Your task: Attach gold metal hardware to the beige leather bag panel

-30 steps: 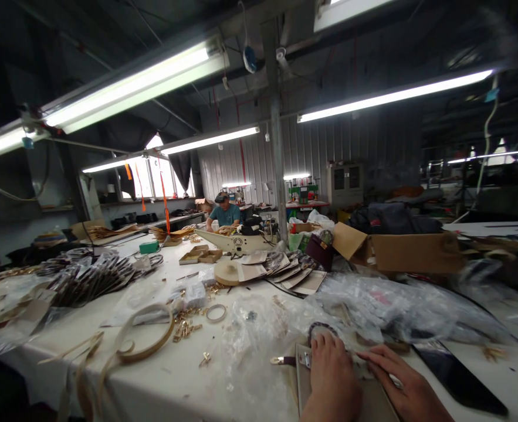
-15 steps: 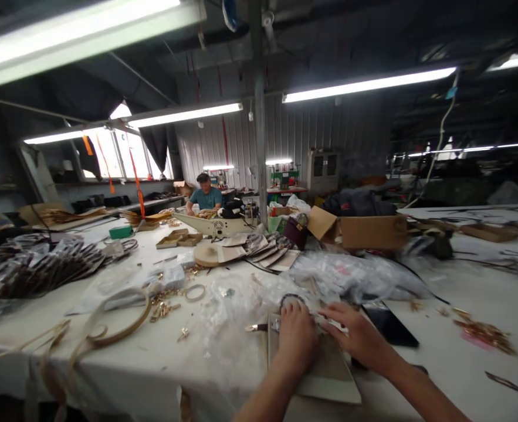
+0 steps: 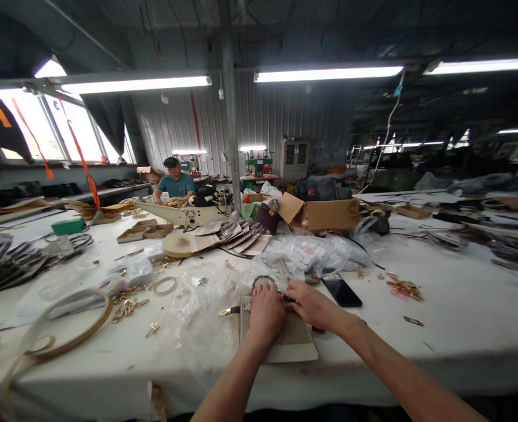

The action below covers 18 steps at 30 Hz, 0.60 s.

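A flat beige bag panel (image 3: pixel 291 347) lies near the table's front edge, tilted slightly. My left hand (image 3: pixel 266 312) is closed over its upper part, fingers bent and together, holding it down. A dark curved handle (image 3: pixel 264 279) shows just beyond those fingertips. From the panel's left side sticks out a dark strap with a gold-coloured clasp (image 3: pixel 227 312). At the panel's upper right, my right hand (image 3: pixel 311 303) has thumb and fingers pinched together close to the left hand. Whatever sits in that pinch is too small and covered to make out.
Clear plastic wrap (image 3: pixel 210 313) spreads to the left, and a black phone (image 3: pixel 342 290) lies on the right. Gold-coloured metal fittings (image 3: pixel 406 289) are heaped farther right. A coil of beige strip (image 3: pixel 102 319) stands at left. Behind are a cardboard box (image 3: pixel 333 215) and a seated person (image 3: pixel 177 185).
The camera view has swung to the right, so everything sits farther left. My right thumb and fingers, apart before, have closed together at the panel. The left hand stays on it.
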Each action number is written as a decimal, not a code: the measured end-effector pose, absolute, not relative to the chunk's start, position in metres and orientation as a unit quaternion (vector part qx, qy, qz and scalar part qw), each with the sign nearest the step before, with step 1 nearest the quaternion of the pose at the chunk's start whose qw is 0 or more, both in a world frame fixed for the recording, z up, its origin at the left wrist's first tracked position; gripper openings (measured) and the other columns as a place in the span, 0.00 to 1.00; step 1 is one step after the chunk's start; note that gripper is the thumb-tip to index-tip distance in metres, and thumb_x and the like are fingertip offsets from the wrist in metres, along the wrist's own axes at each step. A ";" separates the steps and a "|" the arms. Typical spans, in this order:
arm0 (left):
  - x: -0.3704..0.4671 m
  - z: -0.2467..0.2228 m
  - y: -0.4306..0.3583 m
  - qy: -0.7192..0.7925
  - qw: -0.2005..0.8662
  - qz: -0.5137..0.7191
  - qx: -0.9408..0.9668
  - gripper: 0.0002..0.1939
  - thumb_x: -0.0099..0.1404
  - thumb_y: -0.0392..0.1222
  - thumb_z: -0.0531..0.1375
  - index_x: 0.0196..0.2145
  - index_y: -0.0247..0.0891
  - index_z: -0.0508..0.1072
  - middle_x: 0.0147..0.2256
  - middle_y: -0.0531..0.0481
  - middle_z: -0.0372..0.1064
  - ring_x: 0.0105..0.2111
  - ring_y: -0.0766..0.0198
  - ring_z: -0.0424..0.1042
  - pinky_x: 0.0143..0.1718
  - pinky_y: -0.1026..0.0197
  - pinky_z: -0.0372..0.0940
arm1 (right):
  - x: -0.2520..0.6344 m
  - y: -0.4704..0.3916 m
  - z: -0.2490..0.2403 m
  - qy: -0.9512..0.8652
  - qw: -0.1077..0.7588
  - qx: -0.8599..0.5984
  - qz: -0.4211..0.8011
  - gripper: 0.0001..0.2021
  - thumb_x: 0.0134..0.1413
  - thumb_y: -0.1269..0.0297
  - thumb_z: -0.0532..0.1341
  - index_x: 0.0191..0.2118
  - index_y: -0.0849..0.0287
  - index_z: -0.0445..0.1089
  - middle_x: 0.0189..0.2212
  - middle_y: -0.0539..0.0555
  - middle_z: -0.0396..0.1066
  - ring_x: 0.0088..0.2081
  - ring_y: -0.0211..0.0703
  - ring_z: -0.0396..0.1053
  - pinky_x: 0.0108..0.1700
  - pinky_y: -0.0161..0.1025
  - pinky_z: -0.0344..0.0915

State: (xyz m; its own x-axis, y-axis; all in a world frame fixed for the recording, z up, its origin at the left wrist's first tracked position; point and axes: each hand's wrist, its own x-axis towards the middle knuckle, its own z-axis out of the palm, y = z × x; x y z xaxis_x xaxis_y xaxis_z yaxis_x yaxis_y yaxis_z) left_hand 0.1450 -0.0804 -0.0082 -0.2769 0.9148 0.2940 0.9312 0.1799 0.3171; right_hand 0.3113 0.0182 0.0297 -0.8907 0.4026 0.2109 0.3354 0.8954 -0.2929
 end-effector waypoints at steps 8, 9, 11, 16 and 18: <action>0.144 -0.008 -0.080 -0.771 0.001 -0.230 -0.593 0.15 0.83 0.38 0.53 0.58 0.36 0.77 0.60 0.34 0.77 0.65 0.40 0.72 0.69 0.40 0.65 | 0.313 0.013 0.014 -0.952 0.185 -0.194 0.147 0.10 0.72 0.75 0.62 0.48 0.58 0.79 0.55 0.63 0.76 0.59 0.61 0.73 0.63 0.56 0.74; 0.144 -0.009 -0.080 -0.772 -0.001 -0.231 -0.592 0.14 0.83 0.39 0.54 0.57 0.37 0.77 0.59 0.35 0.77 0.65 0.40 0.73 0.69 0.41 0.65 | 0.313 0.013 0.013 -0.951 0.191 -0.193 0.151 0.10 0.72 0.75 0.61 0.48 0.57 0.79 0.55 0.63 0.76 0.59 0.62 0.72 0.63 0.57 0.74; 0.143 -0.009 -0.079 -0.775 -0.007 -0.235 -0.586 0.13 0.82 0.41 0.56 0.56 0.38 0.77 0.59 0.35 0.78 0.65 0.41 0.73 0.68 0.42 0.65 | 0.314 0.013 0.011 -0.948 0.198 -0.191 0.160 0.10 0.73 0.75 0.61 0.48 0.57 0.79 0.54 0.63 0.76 0.58 0.62 0.72 0.63 0.58 0.74; 0.142 -0.009 -0.077 -0.785 -0.020 -0.250 -0.567 0.11 0.81 0.41 0.57 0.55 0.38 0.77 0.59 0.35 0.78 0.66 0.41 0.73 0.70 0.42 0.64 | 0.312 0.015 0.006 -0.944 0.207 -0.190 0.171 0.10 0.73 0.75 0.60 0.48 0.57 0.78 0.54 0.63 0.76 0.58 0.63 0.72 0.63 0.60 0.74; 0.143 -0.009 -0.076 -0.788 -0.023 -0.253 -0.561 0.11 0.80 0.40 0.58 0.54 0.38 0.77 0.59 0.34 0.79 0.66 0.41 0.73 0.70 0.42 0.64 | 0.312 0.015 0.004 -0.943 0.215 -0.190 0.170 0.10 0.73 0.75 0.59 0.47 0.57 0.77 0.53 0.63 0.76 0.58 0.62 0.72 0.62 0.60 0.75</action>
